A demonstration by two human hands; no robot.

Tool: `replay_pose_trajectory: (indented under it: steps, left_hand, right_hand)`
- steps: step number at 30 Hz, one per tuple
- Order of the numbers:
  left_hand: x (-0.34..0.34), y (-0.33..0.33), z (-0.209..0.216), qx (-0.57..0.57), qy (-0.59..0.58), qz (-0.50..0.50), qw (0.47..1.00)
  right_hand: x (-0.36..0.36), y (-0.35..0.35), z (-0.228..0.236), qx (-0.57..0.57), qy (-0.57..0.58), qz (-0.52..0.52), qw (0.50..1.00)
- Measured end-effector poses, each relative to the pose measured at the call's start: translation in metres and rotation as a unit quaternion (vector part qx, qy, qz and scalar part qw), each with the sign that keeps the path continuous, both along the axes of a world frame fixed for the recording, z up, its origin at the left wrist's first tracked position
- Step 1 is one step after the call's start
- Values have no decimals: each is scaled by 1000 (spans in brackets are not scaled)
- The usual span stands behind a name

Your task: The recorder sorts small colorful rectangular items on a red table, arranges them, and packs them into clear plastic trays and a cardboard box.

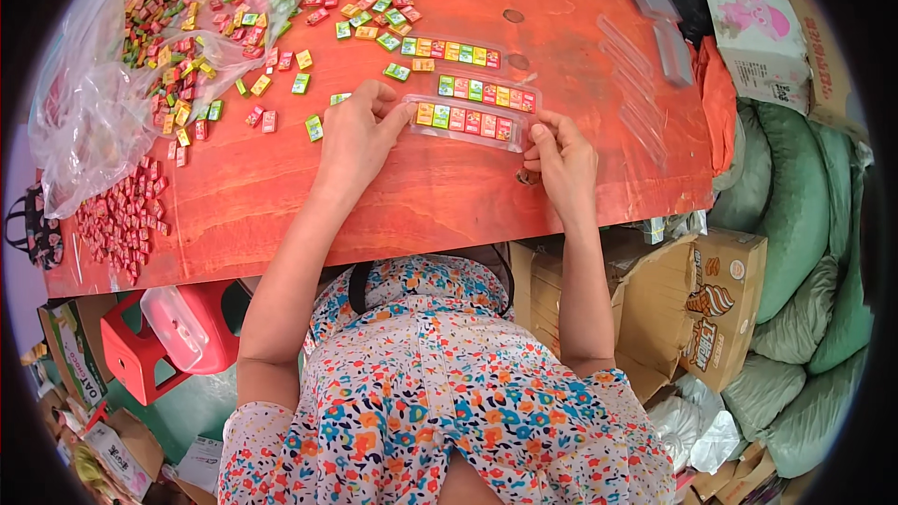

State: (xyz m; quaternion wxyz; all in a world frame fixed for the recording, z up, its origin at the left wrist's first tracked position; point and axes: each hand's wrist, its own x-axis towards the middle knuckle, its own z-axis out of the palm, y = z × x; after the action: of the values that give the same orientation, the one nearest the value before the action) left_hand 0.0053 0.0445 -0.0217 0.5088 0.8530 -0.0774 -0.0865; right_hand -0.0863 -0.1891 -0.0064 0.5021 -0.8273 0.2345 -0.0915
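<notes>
My left hand (363, 129) pinches the left end of a long clear plastic tray (468, 138) filled with a row of small red, yellow and green boxes. At the tray's right end, my right hand (565, 157) has its thumb and fingers closed on the rim. Just beyond lies a second filled clear tray (487, 93), close against the first. Farther back is a third filled tray (452, 53). Loose small boxes, among them a green box (397, 71) and a yellow box (423, 64), lie beyond my left hand.
A large heap of small coloured boxes (178, 0) spills from a clear plastic bag (103, 103) at far left. Nearer is a pile of red boxes (126, 220). Clear strips (631, 84) and stacked clear trays (655, 2) lie right. A red stool (140, 346) stands below the table.
</notes>
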Motion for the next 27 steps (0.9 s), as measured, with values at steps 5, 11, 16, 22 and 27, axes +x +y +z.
replay_pose_trajectory:
  steps: [5, 11, 16, 22, 27]
  left_hand:
    - [-2, -3, 3, -45, 35, -2, 998]
    - [-8, -1, -3, -106, 72, 1, 992]
    - [-15, -3, -3, -111, 54, -1, 992]
    - [-39, 10, -8, -111, -8, -6, 994]
    - [-73, 41, -1, -68, 6, 2, 998]
  right_hand:
    - [-7, 0, -10, -198, -138, 65, 968]
    - [-7, 24, -7, -225, -123, 67, 964]
    - [-8, 11, -9, -241, -109, 81, 961]
    - [11, 48, 33, -188, -116, 114, 968]
    - [57, 118, 27, -251, -262, 396, 843]
